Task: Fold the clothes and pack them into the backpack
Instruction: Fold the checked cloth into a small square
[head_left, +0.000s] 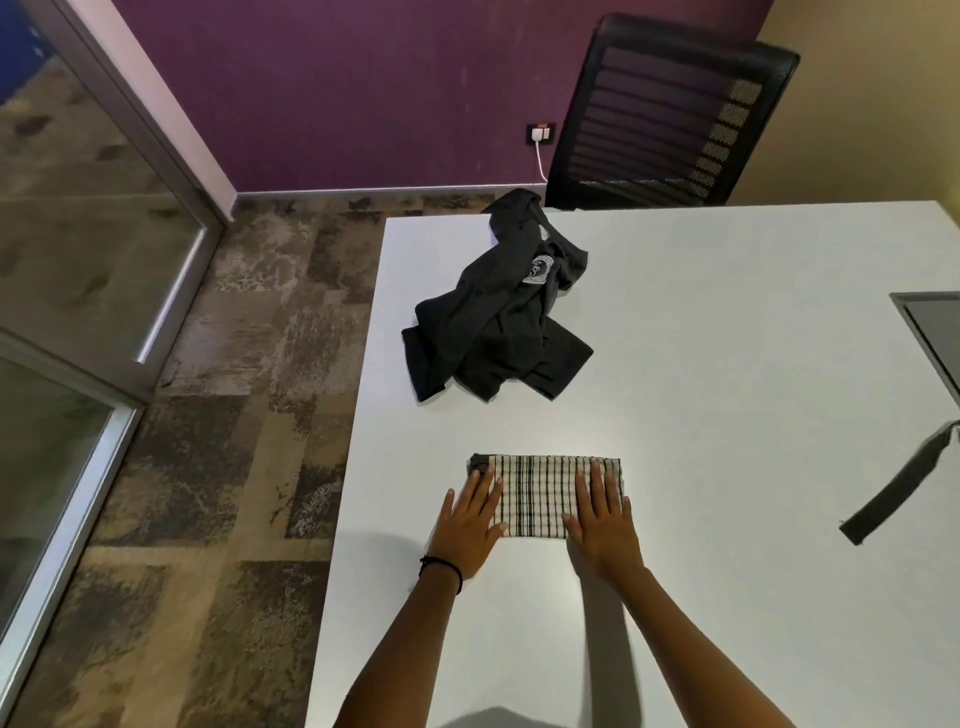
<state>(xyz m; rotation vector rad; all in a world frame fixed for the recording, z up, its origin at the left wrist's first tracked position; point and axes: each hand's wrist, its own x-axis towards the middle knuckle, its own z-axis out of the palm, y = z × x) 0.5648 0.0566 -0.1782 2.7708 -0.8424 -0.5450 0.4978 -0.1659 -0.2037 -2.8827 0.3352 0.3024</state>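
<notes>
A folded black-and-white checked cloth (540, 493) lies flat on the white table (727, 338) near its front. My left hand (470, 525) presses flat on the cloth's left end with straight fingers. My right hand (602, 525) presses flat on its right end the same way. A crumpled dark grey garment (493, 322) with a white printed emblem lies in a heap farther back on the table, apart from both hands. A dark strap (898, 488) reaches in from the right edge; what it belongs to is out of view.
A black mesh office chair (670, 114) stands behind the table's far edge. A dark grey flat object (935, 332) sits at the table's right edge. The table's left edge drops to patterned carpet (234, 415). Glass panels line the left.
</notes>
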